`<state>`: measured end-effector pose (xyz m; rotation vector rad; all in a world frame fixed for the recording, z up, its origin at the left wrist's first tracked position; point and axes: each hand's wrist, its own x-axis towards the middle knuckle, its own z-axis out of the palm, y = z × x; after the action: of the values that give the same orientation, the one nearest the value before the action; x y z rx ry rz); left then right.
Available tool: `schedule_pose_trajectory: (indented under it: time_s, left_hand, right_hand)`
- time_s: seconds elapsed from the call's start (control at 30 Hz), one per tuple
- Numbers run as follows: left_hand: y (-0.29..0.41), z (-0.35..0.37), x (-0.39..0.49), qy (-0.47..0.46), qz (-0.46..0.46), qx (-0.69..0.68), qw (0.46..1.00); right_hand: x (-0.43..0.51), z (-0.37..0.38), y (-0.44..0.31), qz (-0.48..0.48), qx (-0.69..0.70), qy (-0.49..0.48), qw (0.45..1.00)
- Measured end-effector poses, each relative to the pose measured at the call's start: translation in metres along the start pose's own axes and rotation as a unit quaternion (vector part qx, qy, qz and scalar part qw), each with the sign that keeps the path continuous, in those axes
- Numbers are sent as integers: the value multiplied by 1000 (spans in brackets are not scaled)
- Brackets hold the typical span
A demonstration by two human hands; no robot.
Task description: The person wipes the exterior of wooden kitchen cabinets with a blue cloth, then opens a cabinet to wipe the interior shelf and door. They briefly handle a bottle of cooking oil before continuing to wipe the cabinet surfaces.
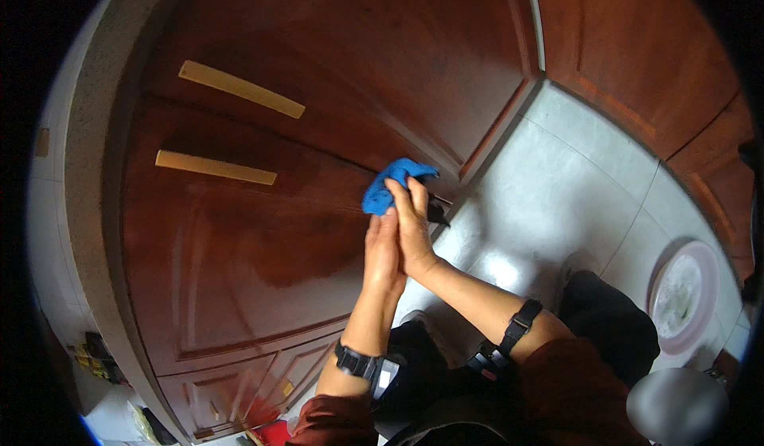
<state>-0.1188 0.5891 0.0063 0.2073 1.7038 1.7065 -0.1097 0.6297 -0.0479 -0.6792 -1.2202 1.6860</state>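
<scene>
A folded blue cloth [388,188] is held between my two hands, in front of the reddish-brown wooden cabinet doors [286,231]. My right hand [413,222] has its fingers bent over the cloth. My left hand [382,246] lies against the right one, its fingertips at the cloth's lower edge; its palm is hidden. Two long light-coloured door handles, an upper one [242,89] and a lower one [216,168], are on the doors to the left of the cloth.
A pale round basin [710,303] of sudsy water stands on the tiled floor [555,165] at the right. More brown wooden panels [632,40] rise at the upper right. A stone-like countertop edge [89,165] runs along the left. Something red [274,433] lies at the bottom.
</scene>
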Motion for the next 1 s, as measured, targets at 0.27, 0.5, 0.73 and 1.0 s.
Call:
schedule_pose_trajectory:
  time_s: [0.27, 0.5, 0.73, 1.0]
  left_hand:
    - [-38, 2, 35, -73, -154, 60, 984]
    - [-16, 28, 23, -158, -5, 9, 987]
    - [16, 35, 3, -185, 94, -23, 978]
    - [10, 34, 4, -99, 93, -25, 990]
  right_hand:
    - [23, -31, 59, 142, -69, 89, 983]
    - [70, -32, -5, 36, -121, 103, 987]
    - [75, -14, -38, -183, -127, 91, 971]
    - [62, -15, -57, -108, -170, 80, 976]
